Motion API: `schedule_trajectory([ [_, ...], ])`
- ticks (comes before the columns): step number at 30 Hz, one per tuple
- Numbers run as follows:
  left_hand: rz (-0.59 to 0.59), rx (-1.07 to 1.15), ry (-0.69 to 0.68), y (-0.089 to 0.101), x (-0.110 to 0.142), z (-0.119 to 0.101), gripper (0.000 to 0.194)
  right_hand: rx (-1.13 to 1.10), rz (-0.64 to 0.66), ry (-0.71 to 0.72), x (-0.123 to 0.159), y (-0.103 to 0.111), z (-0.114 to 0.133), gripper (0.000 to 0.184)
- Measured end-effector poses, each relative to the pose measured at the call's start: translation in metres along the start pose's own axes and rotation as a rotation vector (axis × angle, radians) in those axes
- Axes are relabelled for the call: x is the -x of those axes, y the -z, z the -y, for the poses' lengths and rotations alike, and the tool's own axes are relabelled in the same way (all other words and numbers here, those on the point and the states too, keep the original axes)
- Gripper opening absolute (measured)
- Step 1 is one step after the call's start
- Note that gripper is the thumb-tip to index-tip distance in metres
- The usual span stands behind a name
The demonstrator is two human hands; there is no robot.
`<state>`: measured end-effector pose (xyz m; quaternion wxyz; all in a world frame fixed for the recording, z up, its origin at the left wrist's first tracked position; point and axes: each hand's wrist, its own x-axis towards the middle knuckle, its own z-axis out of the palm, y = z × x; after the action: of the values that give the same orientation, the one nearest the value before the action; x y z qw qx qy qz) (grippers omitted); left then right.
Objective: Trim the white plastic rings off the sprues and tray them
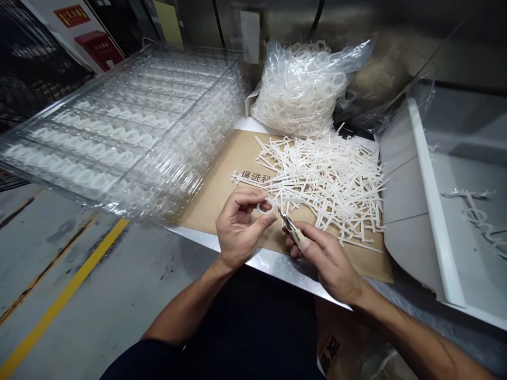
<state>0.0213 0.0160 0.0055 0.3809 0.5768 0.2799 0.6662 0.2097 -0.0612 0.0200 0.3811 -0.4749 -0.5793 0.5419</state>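
Observation:
Between the thumb and fingers of my left hand [243, 224] is a white plastic ring [264, 206], held above the front of the cardboard. My right hand [327, 258] is closed round a pair of nippers [292, 228] with pale handles. The metal jaws point up and left, close to the ring's right side; whether they touch it I cannot tell. Just behind both hands lies a loose heap of thin white plastic sprues [325, 179] on a brown cardboard sheet [214, 195].
Stacked clear plastic trays [158, 142] with rows of white rings stand at the left. A clear bag of rings [301, 95] sits behind the heap. At the right is a grey-white bin [431, 206] with some pieces inside. A yellow line [67, 295] marks the floor.

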Motion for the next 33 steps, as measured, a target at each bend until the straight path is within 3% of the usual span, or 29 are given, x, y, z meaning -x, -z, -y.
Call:
schedule_trajectory([
  [12,0.04,-0.027,-0.058,-0.0002,0.0054,0.0024,0.035,0.01,-0.011,-0.015,0.0024,-0.0012,0.001,0.041],
  [33,0.042,-0.045,-0.028,0.0007,0.0093,0.0065,0.035,0.031,-0.025,-0.041,0.0037,-0.0009,-0.0002,0.043],
])
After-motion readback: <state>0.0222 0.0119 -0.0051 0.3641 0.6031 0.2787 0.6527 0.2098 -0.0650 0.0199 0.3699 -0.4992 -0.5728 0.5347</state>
